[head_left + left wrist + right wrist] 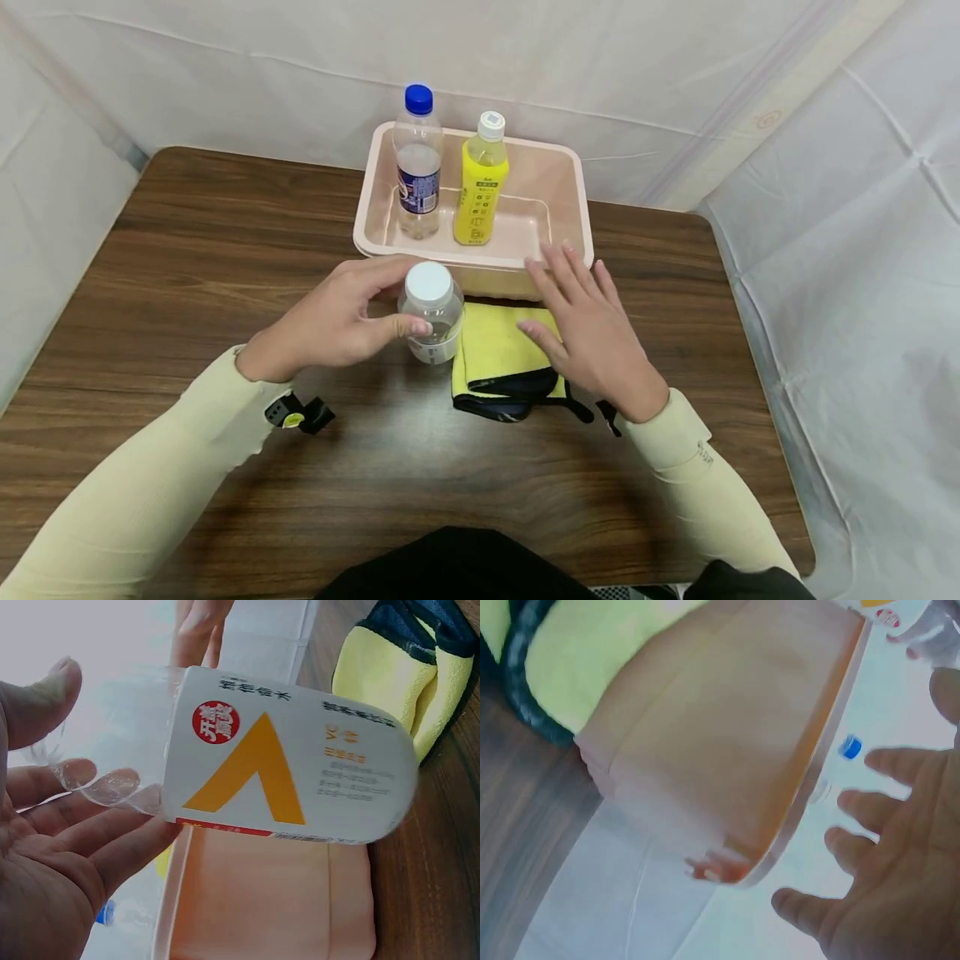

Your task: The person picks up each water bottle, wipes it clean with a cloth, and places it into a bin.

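Note:
My left hand (pixel 330 321) holds a clear plastic bottle (pixel 444 321) with a white cap, thumb on one side and fingers on the other. Seen from the left wrist, the bottle's white label (pixel 255 761) carries an orange chevron and a red round mark. The right hand (pixel 592 337) has its fingers spread and holds nothing, over the front right of a pink plastic bin (pixel 495 282). Inside the bin stand a clear bottle with a blue cap (pixel 418 100) and a yellow-labelled bottle (pixel 480 200) with a white cap.
Folded yellow cloths (pixel 502 342) with dark edging lie before the bin, between the two hands. Everything rests on a brown wood-grain table (pixel 225 217). White sheeting (pixel 285 83) hangs behind and at both sides.

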`<state>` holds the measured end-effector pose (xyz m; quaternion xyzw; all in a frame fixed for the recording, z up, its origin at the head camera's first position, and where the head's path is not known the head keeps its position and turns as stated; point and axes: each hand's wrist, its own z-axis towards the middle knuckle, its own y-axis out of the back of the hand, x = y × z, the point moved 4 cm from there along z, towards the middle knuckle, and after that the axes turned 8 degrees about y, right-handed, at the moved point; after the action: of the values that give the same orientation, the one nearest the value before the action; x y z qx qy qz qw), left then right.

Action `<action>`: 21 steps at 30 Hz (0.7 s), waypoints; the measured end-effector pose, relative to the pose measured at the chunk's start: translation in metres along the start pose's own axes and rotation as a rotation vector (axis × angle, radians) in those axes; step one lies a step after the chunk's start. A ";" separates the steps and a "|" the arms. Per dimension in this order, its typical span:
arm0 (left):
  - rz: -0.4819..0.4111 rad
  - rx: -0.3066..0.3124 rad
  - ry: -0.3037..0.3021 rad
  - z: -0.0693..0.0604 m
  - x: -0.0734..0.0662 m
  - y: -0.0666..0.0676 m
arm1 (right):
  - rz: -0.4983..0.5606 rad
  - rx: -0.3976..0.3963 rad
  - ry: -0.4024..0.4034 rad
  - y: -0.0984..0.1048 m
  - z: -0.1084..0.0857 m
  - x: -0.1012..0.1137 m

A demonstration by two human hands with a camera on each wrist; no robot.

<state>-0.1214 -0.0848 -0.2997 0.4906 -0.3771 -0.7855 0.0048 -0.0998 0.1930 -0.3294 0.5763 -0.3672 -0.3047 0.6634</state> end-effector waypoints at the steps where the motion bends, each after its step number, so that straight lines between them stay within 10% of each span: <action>1: -0.002 0.002 -0.004 0.000 -0.001 0.000 | 0.013 -0.015 -0.018 0.002 0.001 -0.004; 21: 0.029 0.001 -0.043 0.016 -0.031 0.015 | 0.255 -0.335 -0.339 0.012 0.029 -0.060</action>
<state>-0.1233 -0.0743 -0.2633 0.4680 -0.3844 -0.7957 0.0077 -0.1568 0.2293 -0.3239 0.3482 -0.4871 -0.3673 0.7117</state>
